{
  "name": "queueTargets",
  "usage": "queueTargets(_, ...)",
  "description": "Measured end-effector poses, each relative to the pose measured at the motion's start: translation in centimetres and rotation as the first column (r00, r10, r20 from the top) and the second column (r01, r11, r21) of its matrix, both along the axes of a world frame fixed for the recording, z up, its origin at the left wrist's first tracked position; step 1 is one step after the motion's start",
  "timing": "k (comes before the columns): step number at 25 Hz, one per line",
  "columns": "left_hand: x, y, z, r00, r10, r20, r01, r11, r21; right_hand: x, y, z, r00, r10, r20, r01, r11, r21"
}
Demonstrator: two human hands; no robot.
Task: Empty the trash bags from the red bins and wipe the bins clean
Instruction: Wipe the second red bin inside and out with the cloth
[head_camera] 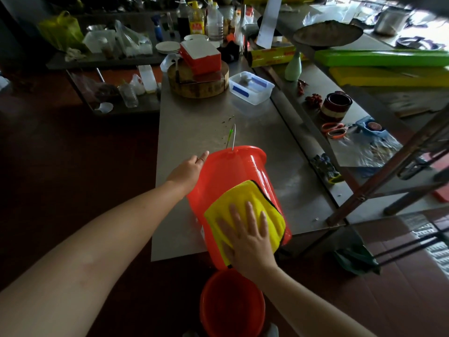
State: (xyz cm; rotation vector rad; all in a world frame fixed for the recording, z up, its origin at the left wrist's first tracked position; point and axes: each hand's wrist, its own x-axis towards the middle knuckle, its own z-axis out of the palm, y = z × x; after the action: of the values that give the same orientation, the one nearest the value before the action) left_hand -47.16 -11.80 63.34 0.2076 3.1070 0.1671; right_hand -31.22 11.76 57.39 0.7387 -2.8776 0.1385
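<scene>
A red bin (pixel 228 173) lies on its side on the steel table (pixel 194 122), its rim pointing away from me and its base overhanging the near edge. My left hand (pixel 188 171) rests against the bin's left side near the rim, fingers extended. My right hand (pixel 247 237) presses flat on a yellow cloth (pixel 245 198) spread over the bin's outer wall. A second red bin (pixel 232 305) stands upright on the floor below, open and with no bag visible inside.
Farther along the table are a round wooden chopping block (pixel 198 85) with a red box on it and a clear plastic container (pixel 251 87). A steel rack (pixel 364 132) with scissors and clutter runs along the right. Dark green bag (pixel 356 260) lies on the floor right.
</scene>
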Motion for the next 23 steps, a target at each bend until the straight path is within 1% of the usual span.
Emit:
queueTargets(3, 0.2, -0.6, -0.3, 1.000, 0.017, 0.004, -0.017, 1.000, 0.015, 1.1, -0.7, -0.9, 0.990, 0.139, -0.034, -0.135, 0.985, 0.103)
queueTargets(5, 0.1, -0.7, -0.3, 1.000, 0.012, 0.005, -0.012, 1.000, 0.012, 0.9, 0.0, -1.0, 0.988, 0.153, -0.018, -0.151, 0.984, 0.095)
queueTargets(7, 0.0, -0.3, -0.2, 0.999, 0.031, 0.021, -0.033, 0.996, 0.081, 0.6, 1.6, -0.8, 0.994, 0.109, 0.004, -0.109, 0.992, 0.063)
queueTargets(10, 0.2, 0.6, 0.3, 0.996, 0.088, 0.024, -0.091, 0.977, 0.192, 0.7, 4.8, -0.6, 0.999, -0.017, 0.030, 0.016, 1.000, 0.013)
queueTargets(13, 0.0, 0.9, 0.6, 0.996, 0.073, 0.043, -0.079, 0.987, 0.137, 1.1, 7.2, -0.4, 0.986, -0.145, 0.085, 0.148, 0.989, -0.032)
queueTargets(15, -0.2, 0.9, 1.0, 0.997, 0.059, 0.056, -0.063, 0.995, 0.074, 1.3, 7.7, -0.3, 0.978, -0.170, 0.121, 0.176, 0.983, -0.044)
queueTargets(17, -0.5, 0.8, 1.2, 0.998, 0.017, 0.055, -0.017, 1.000, 0.007, 1.6, 7.2, -0.1, 0.980, -0.158, 0.121, 0.163, 0.986, -0.033)
queueTargets(20, -0.7, 0.2, 1.4, 0.997, -0.027, 0.070, 0.026, 0.999, 0.020, 1.7, 5.3, 0.3, 0.985, -0.134, 0.113, 0.132, 0.991, 0.023)
queueTargets(23, -1.0, -0.8, 1.4, 0.993, -0.063, 0.095, 0.058, 0.997, 0.050, 0.0, 2.5, 1.3, 0.979, -0.146, 0.141, 0.138, 0.988, 0.062)
